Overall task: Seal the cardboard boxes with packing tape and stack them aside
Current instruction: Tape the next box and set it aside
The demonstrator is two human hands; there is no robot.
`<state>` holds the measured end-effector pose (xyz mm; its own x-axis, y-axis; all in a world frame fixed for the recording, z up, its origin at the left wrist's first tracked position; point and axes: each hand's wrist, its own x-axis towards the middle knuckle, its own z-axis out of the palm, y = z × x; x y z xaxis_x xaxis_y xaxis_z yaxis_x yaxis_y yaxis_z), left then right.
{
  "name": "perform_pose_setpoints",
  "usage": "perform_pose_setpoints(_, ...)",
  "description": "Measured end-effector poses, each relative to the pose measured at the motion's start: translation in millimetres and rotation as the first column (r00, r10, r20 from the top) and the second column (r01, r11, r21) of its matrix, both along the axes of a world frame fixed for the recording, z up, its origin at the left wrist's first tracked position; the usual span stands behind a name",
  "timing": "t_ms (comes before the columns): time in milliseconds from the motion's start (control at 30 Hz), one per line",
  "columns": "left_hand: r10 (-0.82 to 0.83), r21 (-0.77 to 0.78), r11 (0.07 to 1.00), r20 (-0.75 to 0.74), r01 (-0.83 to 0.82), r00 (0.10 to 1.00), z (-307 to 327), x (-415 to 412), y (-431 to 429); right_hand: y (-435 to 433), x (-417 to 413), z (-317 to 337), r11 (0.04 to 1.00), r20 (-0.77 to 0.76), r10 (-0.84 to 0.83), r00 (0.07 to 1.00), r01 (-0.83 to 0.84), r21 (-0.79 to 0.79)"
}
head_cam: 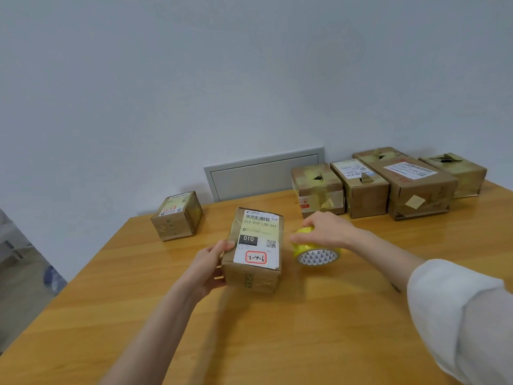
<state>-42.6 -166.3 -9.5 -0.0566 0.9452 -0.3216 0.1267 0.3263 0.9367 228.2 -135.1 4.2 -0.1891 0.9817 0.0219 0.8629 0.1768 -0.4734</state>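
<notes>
Cardboard box point(254, 250) with a white shipping label on its top, bearing a barcode, a black "010" patch and a red-framed handwritten mark, sits near the middle of the wooden worktop point(249, 334), straight ahead of the person; the left hand point(211, 266) grips the box's left side, thumb laid on the top edge by the label and fingers wrapped against the left face; the right hand point(324, 232) is clamped over a roll of yellow packing tape point(316, 251), fingers curved across its top; the roll is tilted so that its open core, lined with a grey triangle pattern, faces the camera, and it is just beside the box's right side, apart from it; whether its lower edge rests on the worktop cannot be told; a white sleeve point(458, 315) covers the right upper arm.

A small cube-shaped box point(177, 215), labelled and taped, stands alone near the far left corner, well apart from the held box; a row of larger boxes point(413, 187) stands side by side at the far right against the pale wall, several with yellowish tape across their tops and loose tabs sticking up; a grey panel point(263, 176) is set in the wall between the small box and the row.
</notes>
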Motion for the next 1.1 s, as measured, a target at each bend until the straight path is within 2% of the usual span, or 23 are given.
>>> perform_pose_setpoints(100,-0.053,-0.029,0.998,-0.017,0.053,0.998,-4.5,-0.6,-0.8,-0.6,-8.2,-4.3,1.0,0.004,-0.02,1.0,0.02,-0.017)
perform_pose_setpoints(167,-0.099,0.02,0.994,-0.161,0.104,0.982,-2.3,3.3,-2.5,-0.4,-15.8,-4.6,0.999,0.014,-0.033,0.999,0.033,-0.028)
perform_pose_setpoints(200,-0.121,0.07,0.986,-0.301,0.149,0.946,0.3,6.8,-2.2,0.0,-19.6,-4.3,0.999,0.024,-0.035,0.999,0.035,-0.032)
perform_pose_setpoints(233,-0.128,0.129,0.968,-0.476,0.213,0.87,3.6,11.6,-1.0,0.6,-23.1,-3.6,0.999,0.042,-0.034,0.999,0.035,-0.032)
perform_pose_setpoints(267,-0.103,0.184,0.94,-0.651,0.288,0.752,7.1,17.8,0.6,1.2,-26.2,-3.1,0.999,0.063,-0.032,0.998,0.034,-0.03)
perform_pose_setpoints(333,-0.024,0.215,0.866,-0.884,0.451,0.467,11.8,33.5,3.6,2.4,-30.2,-2.0,0.999,0.089,-0.033,0.995,0.035,-0.022)
perform_pose_setpoints(400,-0.048,0.111,0.804,-0.967,0.584,0.25,11.2,52.1,5.4,2.9,-30.7,-1.2,0.999,0.093,-0.039,0.995,0.041,-0.022)
perform_pose_setpoints(467,-0.11,-0.038,0.762,-0.991,0.646,0.07,4.1,65.8,6.3,3.6,-29.4,-0.9,0.998,0.083,-0.047,0.995,0.049,-0.029)
perform_pose_setpoints(533,-0.136,-0.118,0.743,-0.99,0.659,-0.025,-0.7,69.9,8.5,3.8,-27.6,-1.4,0.998,0.059,-0.054,0.997,0.056,-0.036)
perform_pose_setpoints(767,-0.249,-0.177,0.733,-0.968,0.657,0.017,4.7,67.5,12.6,1.8,-27.4,-3.8,0.998,0.07,-0.064,0.995,0.066,-0.022)
perform_pose_setpoints(833,-0.281,-0.155,0.743,-0.955,0.651,0.093,13.2,66.9,13.9,0.5,-26.4,-5.0,0.998,0.065,-0.062,0.996,0.063,-0.013)
perform_pose_setpoints(900,-0.245,-0.078,0.796,-0.948,0.6,0.202,21.0,64.1,16.3,-1.4,-24.6,-5.5,0.998,0.052,-0.063,0.997,0.064,-0.014)
perform_pose_setpoints(933,-0.219,-0.062,0.83,-0.95,0.554,0.223,23.2,62.5,17.3,-2.3,-24.0,-5.5,0.998,0.049,-0.063,0.997,0.064,-0.017)
perform_pose_setpoints(1033,-0.244,-0.148,0.896,-0.952,0.419,0.186,23.1,61.9,18.1,-2.7,-24.0,-6.1,0.998,0.056,-0.053,0.997,0.055,-0.023)
perform_pose_setpoints(1100,-0.248,-0.164,0.917,-0.948,0.363,0.197,22.7,65.7,17.8,-3.6,-24.1,-7.0,0.998,0.075,-0.061,0.995,0.062,-0.009)
